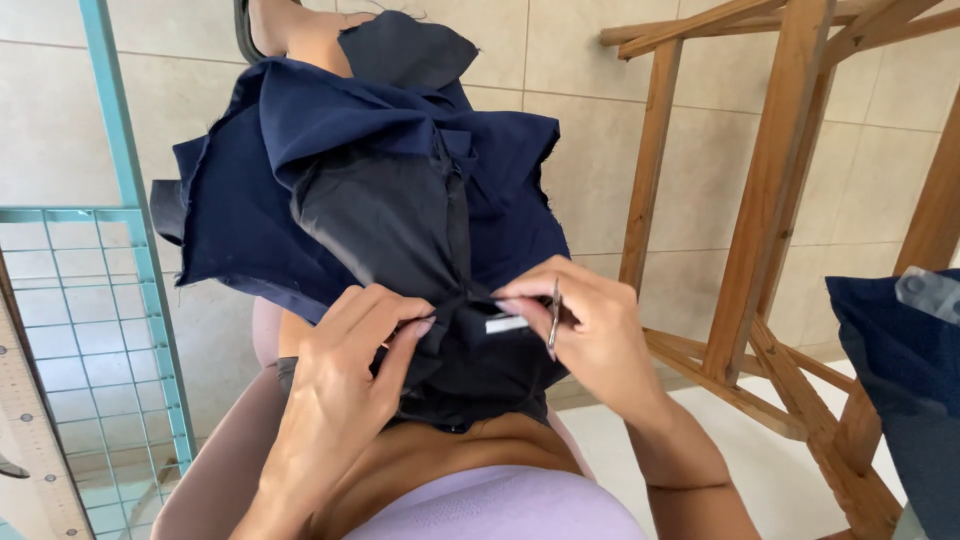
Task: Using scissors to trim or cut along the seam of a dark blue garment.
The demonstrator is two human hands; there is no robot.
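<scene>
Head view: crumpled navy-blue cloth garment [380, 190] is pinched by the left hand [345, 385]; small metal snips [553, 318] are gripped by the right hand [590, 325]. Fabric is best kept taut beside the blades.

A wooden frame [770, 180] stands beside a teal wire rack [130, 300].

It looked like a small sewing room in a home. The floor [590, 150] had big beige tiles, a wooden frame [770, 200] stood at the right, and a blue-green wire rack [130, 300] with a long wooden ruler [30, 440] stood at the left. Dark blue cloth [330, 180] lay over the person's lap, and more blue cloth [900, 380] was piled at the right edge.
</scene>
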